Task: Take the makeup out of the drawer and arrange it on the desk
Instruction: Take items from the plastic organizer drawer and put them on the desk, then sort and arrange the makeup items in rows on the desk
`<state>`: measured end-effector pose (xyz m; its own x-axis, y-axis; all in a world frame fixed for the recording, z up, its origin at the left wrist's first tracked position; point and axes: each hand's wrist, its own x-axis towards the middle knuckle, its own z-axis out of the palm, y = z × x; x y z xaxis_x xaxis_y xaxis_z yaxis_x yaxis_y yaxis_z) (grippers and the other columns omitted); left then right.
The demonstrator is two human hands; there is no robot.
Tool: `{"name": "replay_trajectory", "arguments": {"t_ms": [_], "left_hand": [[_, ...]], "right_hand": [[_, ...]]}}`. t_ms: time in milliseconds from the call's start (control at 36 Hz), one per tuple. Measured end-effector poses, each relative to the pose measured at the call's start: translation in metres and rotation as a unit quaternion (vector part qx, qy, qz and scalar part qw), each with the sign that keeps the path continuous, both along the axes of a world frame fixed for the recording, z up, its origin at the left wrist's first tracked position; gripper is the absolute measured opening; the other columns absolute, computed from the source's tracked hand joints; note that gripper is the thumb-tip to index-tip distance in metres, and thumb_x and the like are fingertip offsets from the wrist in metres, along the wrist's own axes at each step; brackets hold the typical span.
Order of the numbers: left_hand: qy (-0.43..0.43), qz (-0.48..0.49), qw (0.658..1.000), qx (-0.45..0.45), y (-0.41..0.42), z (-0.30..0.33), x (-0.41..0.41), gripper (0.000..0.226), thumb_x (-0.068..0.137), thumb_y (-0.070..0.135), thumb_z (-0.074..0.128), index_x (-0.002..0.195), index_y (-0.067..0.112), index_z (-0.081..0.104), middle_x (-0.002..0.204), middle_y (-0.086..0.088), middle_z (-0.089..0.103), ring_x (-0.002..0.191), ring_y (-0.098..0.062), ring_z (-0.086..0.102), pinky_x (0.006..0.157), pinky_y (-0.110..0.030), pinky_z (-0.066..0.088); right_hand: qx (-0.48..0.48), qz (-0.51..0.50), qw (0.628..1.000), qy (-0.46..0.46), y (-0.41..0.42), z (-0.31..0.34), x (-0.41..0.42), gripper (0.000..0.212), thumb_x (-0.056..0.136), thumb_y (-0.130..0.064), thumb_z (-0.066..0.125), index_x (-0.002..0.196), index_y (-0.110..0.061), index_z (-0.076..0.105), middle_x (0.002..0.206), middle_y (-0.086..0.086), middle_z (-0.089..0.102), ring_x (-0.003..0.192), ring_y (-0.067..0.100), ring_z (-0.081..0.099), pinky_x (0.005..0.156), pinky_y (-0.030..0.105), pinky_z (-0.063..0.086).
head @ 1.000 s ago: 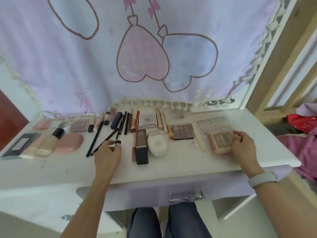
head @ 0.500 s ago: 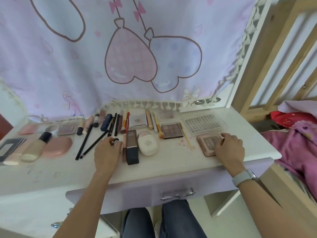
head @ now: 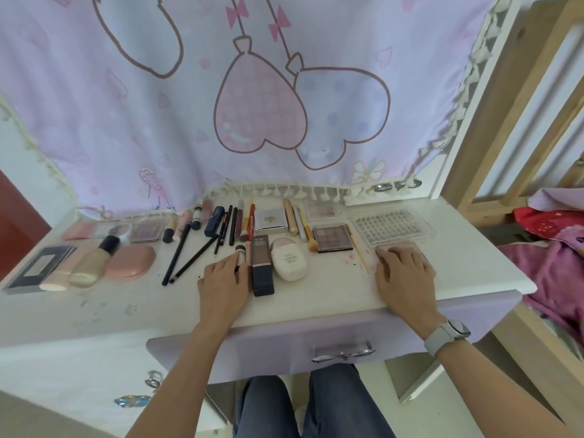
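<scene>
- On the white painted worktop [head: 331,298], rows of makeup lie spread below a lilac curtain [head: 126,121] printed with heart balloons.
- The left hand [head: 222,281] rests on the worktop, its fingers pinching a small pink tube with a black cap [head: 240,256], which lies just beside a tall brown rectangular box [head: 261,263].
- The right hand [head: 403,273] lies flat, fingers straight, on top of a pink square compact [head: 399,246], pressing it to the worktop near the right edge.
- Just behind that compact sits a clear plastic tray of false lashes [head: 392,227]; to its left lies a brown eyeshadow palette [head: 332,238].
- A white oval bottle [head: 288,262] rests beside the brown box, between the two hands.
- The lilac drawer front with a bow handle [head: 343,350] shows below the worktop's edge.
</scene>
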<state>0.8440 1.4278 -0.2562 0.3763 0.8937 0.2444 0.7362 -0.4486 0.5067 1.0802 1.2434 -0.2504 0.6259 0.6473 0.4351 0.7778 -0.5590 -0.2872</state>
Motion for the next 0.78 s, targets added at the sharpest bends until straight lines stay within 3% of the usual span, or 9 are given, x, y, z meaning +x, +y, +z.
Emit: {"name": "replay_trajectory", "arguments": {"t_ms": [139,250,361,472,556,639,778], "left_hand": [[-0.002,-0.012,1.0,-0.02,0.001,0.007,-0.001,0.04,0.099,0.037,0.032,0.131,0.019,0.049,0.129,-0.008,0.055,0.117,-0.03,0.045,0.094,-0.047,0.037],[-0.041,-0.039,0.998,-0.03,0.003,0.016,-0.011,0.039,0.097,0.027,0.043,0.133,0.014,0.048,0.135,-0.008,0.049,0.122,-0.026,0.042,0.1,-0.039,0.036],[-0.051,-0.033,0.998,-0.025,0.009,0.034,-0.031,0.04,0.097,0.025,0.045,0.135,0.013,0.047,0.138,-0.005,0.047,0.128,-0.022,0.039,0.105,-0.035,0.032],[-0.05,-0.012,0.999,0.006,0.021,0.057,-0.064,0.036,0.096,0.022,0.046,0.131,0.013,0.051,0.134,-0.006,0.05,0.124,-0.022,0.043,0.101,-0.033,0.034],[-0.034,0.011,0.999,0.028,0.033,0.072,-0.093,0.032,0.096,0.019,0.044,0.124,0.009,0.057,0.125,-0.009,0.057,0.118,-0.025,0.048,0.097,-0.032,0.037],[-0.02,0.022,0.998,0.05,0.046,0.078,-0.127,0.023,0.094,0.011,0.044,0.097,-0.003,0.063,0.099,-0.018,0.064,0.098,-0.032,0.054,0.085,-0.043,0.046],[-0.055,0.114,0.991,0.032,0.072,0.066,-0.188,0.029,0.094,0.018,0.049,0.12,0.01,0.06,0.121,-0.008,0.061,0.113,-0.026,0.054,0.093,-0.038,0.045]], "right_hand": [[0.001,0.001,0.999,0.038,0.007,0.009,-0.01,0.027,0.087,-0.014,0.057,0.112,-0.005,0.064,0.116,0.015,0.061,0.11,0.036,0.051,0.095,0.045,0.035],[0.021,0.074,0.996,0.047,0.025,0.021,-0.028,0.027,0.089,-0.011,0.053,0.114,-0.003,0.062,0.116,0.013,0.06,0.111,0.032,0.05,0.092,0.041,0.039],[0.063,0.164,0.983,0.058,0.054,0.038,-0.054,0.019,0.087,-0.005,0.055,0.103,-0.002,0.065,0.099,0.012,0.064,0.096,0.031,0.055,0.079,0.037,0.045],[0.066,0.241,0.964,0.088,0.092,0.051,-0.086,0.026,0.091,-0.011,0.051,0.114,-0.009,0.062,0.11,0.006,0.064,0.102,0.023,0.056,0.089,0.03,0.041],[0.042,0.293,0.95,0.099,0.121,0.057,-0.114,0.029,0.095,-0.022,0.044,0.121,-0.02,0.057,0.119,-0.003,0.059,0.107,0.014,0.054,0.087,0.022,0.039],[0.033,0.354,0.928,0.108,0.149,0.063,-0.142,0.03,0.096,-0.023,0.042,0.123,-0.022,0.056,0.117,-0.005,0.059,0.101,0.01,0.054,0.08,0.014,0.035],[0.011,0.442,0.89,0.112,0.2,0.068,-0.185,0.029,0.096,-0.02,0.045,0.122,-0.018,0.057,0.115,-0.005,0.06,0.103,0.01,0.055,0.087,0.017,0.04]]}}
